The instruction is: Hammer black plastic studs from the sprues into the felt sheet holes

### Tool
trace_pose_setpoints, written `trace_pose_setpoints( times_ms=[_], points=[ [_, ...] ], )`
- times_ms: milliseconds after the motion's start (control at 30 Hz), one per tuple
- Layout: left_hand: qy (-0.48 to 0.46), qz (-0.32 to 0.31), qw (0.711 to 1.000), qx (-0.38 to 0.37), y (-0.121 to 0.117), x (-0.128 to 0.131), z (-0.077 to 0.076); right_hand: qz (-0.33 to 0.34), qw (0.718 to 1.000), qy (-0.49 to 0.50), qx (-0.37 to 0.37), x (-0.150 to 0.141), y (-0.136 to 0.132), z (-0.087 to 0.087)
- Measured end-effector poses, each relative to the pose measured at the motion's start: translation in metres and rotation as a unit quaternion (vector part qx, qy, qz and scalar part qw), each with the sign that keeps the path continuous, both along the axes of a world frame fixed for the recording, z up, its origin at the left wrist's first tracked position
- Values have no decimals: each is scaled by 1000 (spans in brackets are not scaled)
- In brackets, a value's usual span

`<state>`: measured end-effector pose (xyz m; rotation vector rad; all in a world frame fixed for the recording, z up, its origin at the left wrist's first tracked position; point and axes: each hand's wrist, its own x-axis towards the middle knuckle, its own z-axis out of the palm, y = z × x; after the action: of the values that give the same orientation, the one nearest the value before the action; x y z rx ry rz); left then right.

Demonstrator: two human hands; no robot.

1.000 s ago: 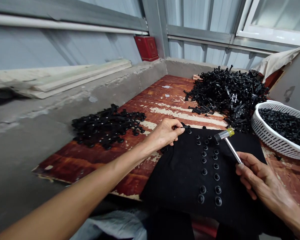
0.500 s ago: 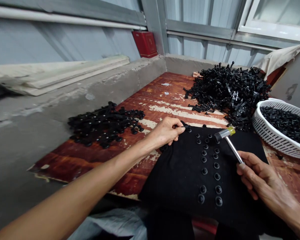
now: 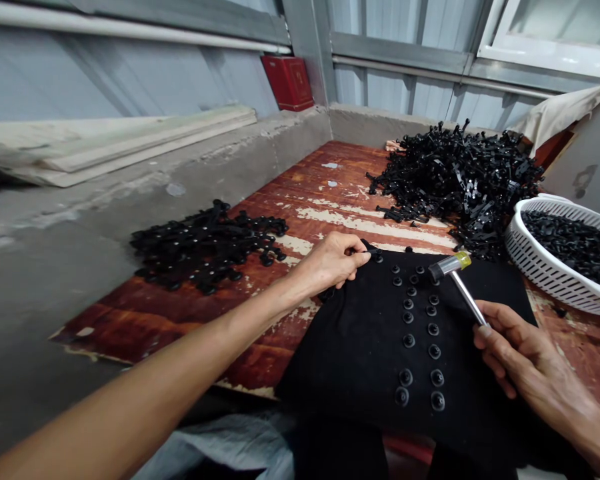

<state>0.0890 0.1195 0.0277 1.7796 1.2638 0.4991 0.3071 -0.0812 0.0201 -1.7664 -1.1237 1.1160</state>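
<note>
My right hand (image 3: 517,350) is closed round the metal handle of a small hammer (image 3: 450,265), whose silver head has a yellow-green face and a dark face. The head hovers over a black cloth (image 3: 350,360), near several round black knobs (image 3: 434,351) standing on it in two rough rows. At the cloth's far left edge, my left hand (image 3: 337,260) pinches a small black plastic strip (image 3: 374,252) between thumb and forefinger. The strip's tip lies close to a knob (image 3: 379,259). My fingers hide the rest of that strip.
On the worn red-brown board (image 3: 180,320) lies a pile of black linked parts (image 3: 207,243) at left. A larger heap of similar parts (image 3: 460,173) rises at the back right, beside a white basket (image 3: 545,260) of small black pieces. A concrete ledge (image 3: 300,143) borders the board.
Both hands, the hammer and the strip hold almost the same positions. The view has shifted very slightly.
</note>
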Motion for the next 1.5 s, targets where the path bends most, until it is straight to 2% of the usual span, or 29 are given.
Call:
trace_pose_setpoints(
  times_ms=[100, 200, 267, 367, 467, 533, 667, 800, 967, 1133, 1367, 1500],
  points=[
    [5, -9, 1000, 12, 3, -2, -4, 8, 999, -36, -6, -1, -2, 0],
    [13, -25, 999, 42, 5, -3, -7, 45, 989, -141, 28, -5, -1, 0],
    [25, -33, 997, 71, 6, -3, -8, 87, 968, -218, 84, -8, 6, 1],
    [33, -29, 993, 107, 5, -2, -9, 160, 921, -292, 203, -12, 30, 8],
    [26, -21, 992, 118, 4, 0, -10, 153, 877, -340, 302, -15, 61, 15],
    [24, -23, 992, 119, 3, 0, -10, 161, 865, -363, 307, -16, 77, 17],
    [26, -25, 992, 121, 3, -1, -10, 196, 861, -379, 276, -18, 88, 14],
    [31, -23, 992, 121, 4, -1, -11, 174, 859, -378, 298, -20, 85, 15],
    [36, -27, 991, 124, 3, 1, -10, 200, 858, -392, 264, -19, 89, 15],
    [41, -24, 989, 138, 2, 1, -10, 187, 860, -385, 278, -14, 92, 10],
    [53, -30, 986, 157, 3, 3, -12, 177, 874, -373, 256, -16, 92, 9],
    [83, -19, 981, 172, 0, 8, -11, 202, 881, -330, 271, -13, 90, 15]
  ],
)
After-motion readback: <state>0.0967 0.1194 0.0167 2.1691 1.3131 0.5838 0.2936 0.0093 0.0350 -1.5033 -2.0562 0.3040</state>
